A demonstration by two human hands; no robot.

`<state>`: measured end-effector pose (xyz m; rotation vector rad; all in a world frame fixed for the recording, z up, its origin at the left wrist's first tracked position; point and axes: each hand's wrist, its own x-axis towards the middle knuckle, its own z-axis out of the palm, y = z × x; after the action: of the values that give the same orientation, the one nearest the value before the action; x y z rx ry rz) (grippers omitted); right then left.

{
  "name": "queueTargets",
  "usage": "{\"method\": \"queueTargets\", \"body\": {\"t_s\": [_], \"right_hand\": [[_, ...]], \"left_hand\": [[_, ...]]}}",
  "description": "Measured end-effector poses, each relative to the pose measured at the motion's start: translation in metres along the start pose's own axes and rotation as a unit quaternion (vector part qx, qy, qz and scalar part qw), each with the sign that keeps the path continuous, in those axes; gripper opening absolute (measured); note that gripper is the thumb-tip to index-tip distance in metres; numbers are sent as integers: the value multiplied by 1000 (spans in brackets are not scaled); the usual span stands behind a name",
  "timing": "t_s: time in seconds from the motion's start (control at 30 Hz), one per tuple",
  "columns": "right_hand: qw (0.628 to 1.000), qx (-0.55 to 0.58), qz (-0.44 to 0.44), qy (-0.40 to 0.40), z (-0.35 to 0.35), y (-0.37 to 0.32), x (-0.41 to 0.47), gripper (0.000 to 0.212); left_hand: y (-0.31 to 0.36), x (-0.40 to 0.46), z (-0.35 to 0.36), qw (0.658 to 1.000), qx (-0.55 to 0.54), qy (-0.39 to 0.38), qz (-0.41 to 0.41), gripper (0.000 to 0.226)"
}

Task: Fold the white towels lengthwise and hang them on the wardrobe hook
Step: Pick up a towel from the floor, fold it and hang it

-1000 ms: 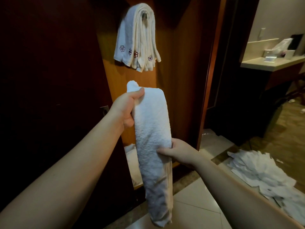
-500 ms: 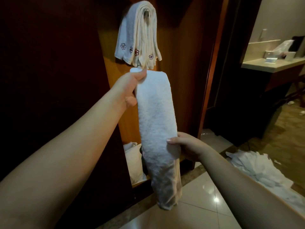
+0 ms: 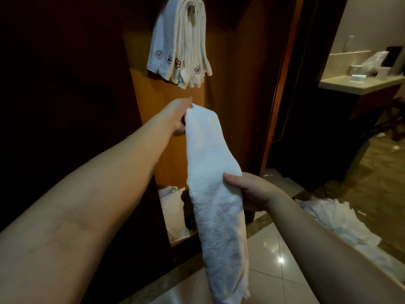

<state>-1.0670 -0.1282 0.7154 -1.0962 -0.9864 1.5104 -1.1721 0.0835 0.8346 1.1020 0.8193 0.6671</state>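
the folded towel [image 3: 210, 172], long axis upright, is pinched at its top by the left hand [image 3: 178, 116] and gripped midway by the right hand [image 3: 252, 191], directly below the hook [image 3: 191, 10].

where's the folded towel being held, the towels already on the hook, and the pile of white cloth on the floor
folded towel [image 3: 210, 167]: head view, on its middle, just above the right hand's grip.
hung towels [image 3: 178, 40]: head view, on the draped bundle's middle.
cloth pile [image 3: 337, 224]: head view, on its middle, at the right.

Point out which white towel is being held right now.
The folded towel, gripped by left hand and right hand; the hung towels drape from the hook untouched.
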Motion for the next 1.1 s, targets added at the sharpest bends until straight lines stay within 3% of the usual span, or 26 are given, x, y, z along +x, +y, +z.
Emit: {"method": "queueTargets", "body": {"t_s": [0.17,0.27,0.43,0.57,0.63,0.8,0.9,1.0,1.1], "right_hand": [[990,92,-86,62,2,-38,4,46],[977,123,-138,109,2,-58,13,41],[965,110,-164,175,-6,-78,27,42],[958,84,-188,197,-9,-93,30,45],[955,69,-201,205,-8,-103,31,45],[951,24,-216,219,-7,-126,34,48],[945,-4,-224,238,-6,-137,39,51],[937,-28,-234,257,-2,-149,45,52],[931,-47,-242,268,5,-162,53,50]], "left_hand": [[-42,23,-17,994,72,-74,-44,39],[-70,29,-24,985,84,-129,-79,48],[-91,24,-32,969,94,-224,-43,93],[-98,13,-44,944,109,-310,7,67],[-104,8,-47,933,122,-338,8,39],[-114,2,-43,936,153,-317,-23,42],[-114,1,-42,949,125,-289,11,41],[-113,1,-40,962,107,-244,55,58],[-103,-7,-30,971,133,-156,122,68]]}}
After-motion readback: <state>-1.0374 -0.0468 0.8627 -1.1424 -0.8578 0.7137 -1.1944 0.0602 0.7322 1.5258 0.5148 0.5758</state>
